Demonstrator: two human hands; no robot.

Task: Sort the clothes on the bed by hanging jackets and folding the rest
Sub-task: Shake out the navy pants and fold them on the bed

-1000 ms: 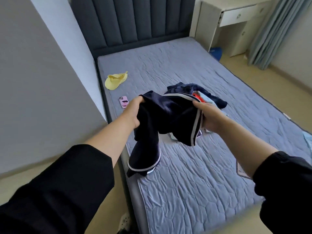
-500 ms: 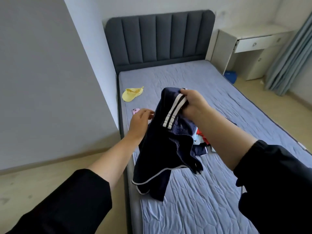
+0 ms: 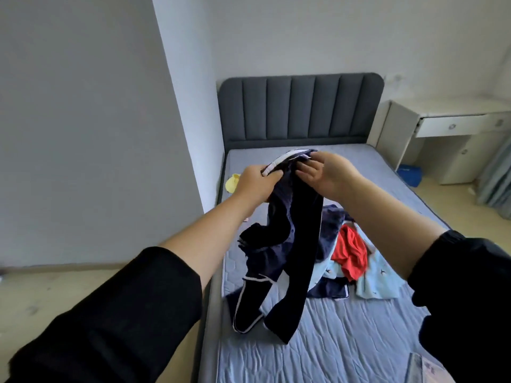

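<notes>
Two grips close on the garment's (image 3: 290, 244) striped band: left hand (image 3: 258, 183) clenched round it, right hand (image 3: 329, 175) pinching it just beside, probably to let it drop straight and show whether it hangs or folds; it dangles over the bed's (image 3: 345, 341) left side; the other clothes (image 3: 349, 252) lie heaped just behind it.

Soft daylight from the right leaves the left wall (image 3: 83, 134) dim grey and only faint shadows on the bed (image 3: 345, 341), while the wide lens bows edges and the near sleeves (image 3: 124, 313) blur.
</notes>
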